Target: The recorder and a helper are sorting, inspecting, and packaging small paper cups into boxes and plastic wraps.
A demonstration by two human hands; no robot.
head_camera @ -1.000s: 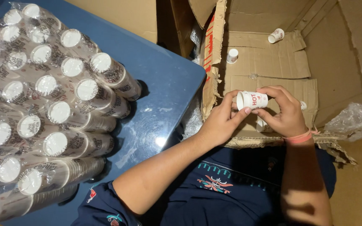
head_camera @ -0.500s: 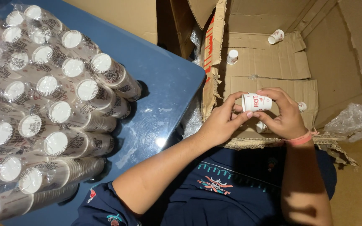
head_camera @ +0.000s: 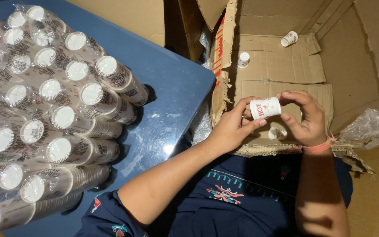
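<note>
A small white paper cup (head_camera: 265,107) is pinched sideways between left hand (head_camera: 230,129) and right hand (head_camera: 304,119), apparently for inspection, above the open cardboard box (head_camera: 281,66)

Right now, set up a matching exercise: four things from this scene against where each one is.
1. small white paper cup
2. wrapped sleeves of cups
3. clear plastic wrap
4. pink wristband

a. on the blue table
b. on the right wrist
c. between left hand and right hand
d. in the cardboard box, right side

Pairs: 1-c, 2-a, 3-d, 4-b
</note>
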